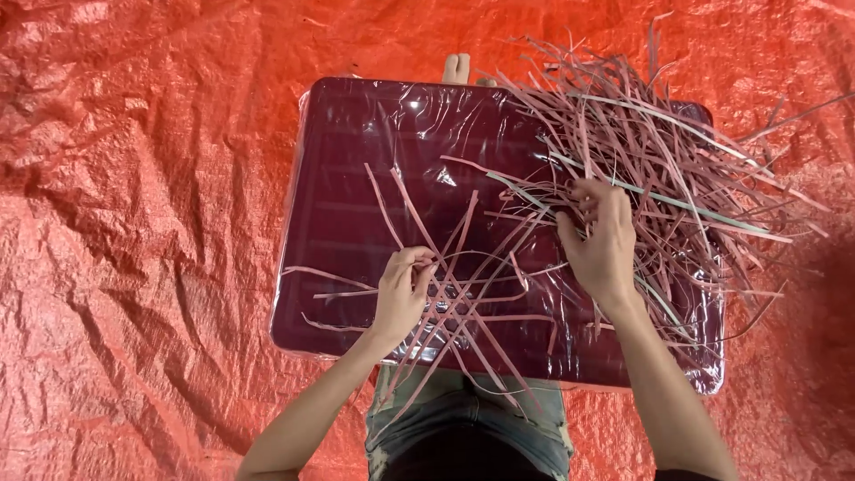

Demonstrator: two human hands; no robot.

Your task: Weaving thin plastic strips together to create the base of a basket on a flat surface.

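A dark maroon tray (356, 178) wrapped in clear plastic lies on an orange tarp (134, 223), which spreads wide beyond every tray edge. The tray's 9 o'clock half is mostly bare; loose strips (659, 151) pile over its 2 o'clock corner and spill past the rim. The left hand (401, 298) pinches thin strips of a small crossed weave (454, 303), just at its 3 o'clock. The right hand (601, 240), grip narrow, fingers curled into the pile's near edge.

Dark maroon rectangular board (356, 196) in clear plastic wrap — glossy, creased, on orange tarp (134, 223)
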